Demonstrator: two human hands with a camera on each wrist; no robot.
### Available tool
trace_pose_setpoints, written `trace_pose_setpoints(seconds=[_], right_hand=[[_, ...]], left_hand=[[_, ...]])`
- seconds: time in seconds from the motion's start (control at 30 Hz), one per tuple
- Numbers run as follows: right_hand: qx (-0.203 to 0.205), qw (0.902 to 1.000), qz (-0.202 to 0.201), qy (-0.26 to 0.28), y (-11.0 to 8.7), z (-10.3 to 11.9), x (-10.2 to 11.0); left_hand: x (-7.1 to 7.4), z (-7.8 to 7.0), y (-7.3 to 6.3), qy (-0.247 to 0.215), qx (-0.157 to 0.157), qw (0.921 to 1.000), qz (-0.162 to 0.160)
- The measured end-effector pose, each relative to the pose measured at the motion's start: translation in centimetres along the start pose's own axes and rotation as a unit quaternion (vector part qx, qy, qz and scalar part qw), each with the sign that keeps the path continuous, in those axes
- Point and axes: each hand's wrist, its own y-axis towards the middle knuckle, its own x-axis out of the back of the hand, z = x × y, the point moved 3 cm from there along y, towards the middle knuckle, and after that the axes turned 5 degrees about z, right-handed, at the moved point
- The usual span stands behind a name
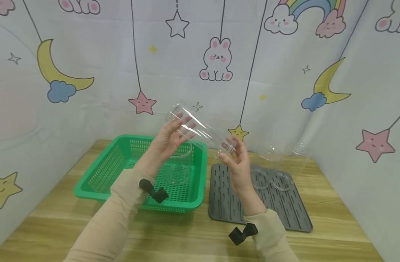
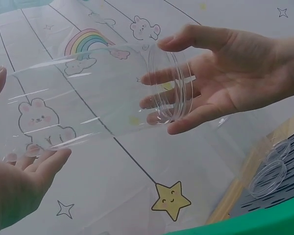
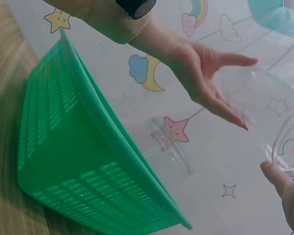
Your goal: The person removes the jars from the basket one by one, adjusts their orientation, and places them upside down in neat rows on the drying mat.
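A clear, tall cylindrical jar [image 1: 203,127] is held tilted in the air above the basket's right edge, its ringed end lower and to the right. My left hand [image 1: 168,140] holds the wider upper end between thumb and spread fingers, which show through the clear wall. Around the ringed end [image 2: 174,88] curl the thumb and fingers of my right hand [image 1: 240,169]. Below the left hand, another clear round container [image 1: 177,174] stands in the green basket [image 1: 200,193]. In the right wrist view, part of the held jar is cut off by the frame.
Right of the basket lies a grey slotted drying mat [image 1: 226,203] on the wooden table [image 1: 174,240]. Two clear containers [image 1: 282,182] stand on its far part, hard to make out. A patterned curtain [image 1: 174,72] closes off the back and sides.
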Motion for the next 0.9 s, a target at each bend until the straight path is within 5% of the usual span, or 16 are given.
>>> trace_pose_setpoints(seconds=[0.37, 0.67, 0.9], right_hand=[[-0.004, 0.9998, 0.008, -0.02, -0.1, 0.1, 0.9], [-0.011, 0.9987, 0.007, -0.049, -0.6, 0.8, 2.4], [0.051, 0.9952, -0.027, -0.079, -1.6, 2.6, 4.5]], left_hand=[[-1.6, -0.2, -0.5, 0.028, 0.001, 0.9988, -0.04], [-3.4, -0.7, -0.4, 0.079, 0.016, 0.996, -0.039], [-4.9, 0.2, -0.5, 0.145, 0.033, 0.987, -0.062]])
